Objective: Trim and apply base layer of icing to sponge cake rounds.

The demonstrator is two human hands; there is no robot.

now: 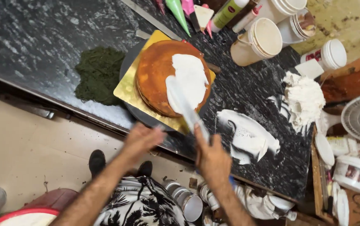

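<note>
Gripped in the right hand [213, 157], a spatula [184, 104] lay across white cream [190, 77] on the round brown cake [157, 79]. Beside it, the left hand [142, 138], fingers loosely curled and blurred, touched the turntable's [127, 67] near edge, below the cake.

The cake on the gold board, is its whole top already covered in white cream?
No: white cream covers only part of the cake; the rest of the top shows bare brown.
</note>
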